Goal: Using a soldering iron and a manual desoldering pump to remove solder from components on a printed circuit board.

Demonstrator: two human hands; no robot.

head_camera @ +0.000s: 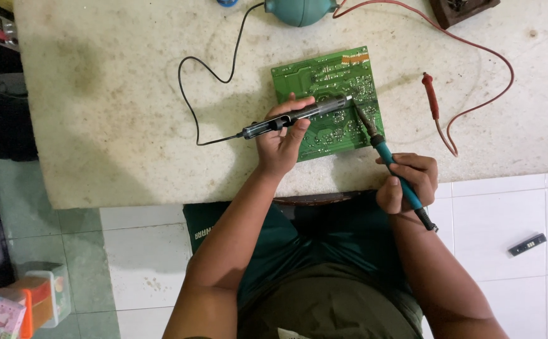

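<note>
A green circuit board (324,75) lies flat on a worn white worktop (117,94). My left hand (280,141) grips a black and grey pen-shaped tool (299,115) with a black cord; its tip reaches the board's middle right. My right hand (409,182) holds a teal-handled soldering iron (393,166) tilted up and left, its metal tip touching the board close to the other tool's tip.
A red probe (430,94) on a red lead lies right of the board. A teal round device (299,9) and a dark box (462,7) sit at the worktop's far edge. Below, on white floor tiles, are a small black strip (527,244) and coloured boxes (16,304).
</note>
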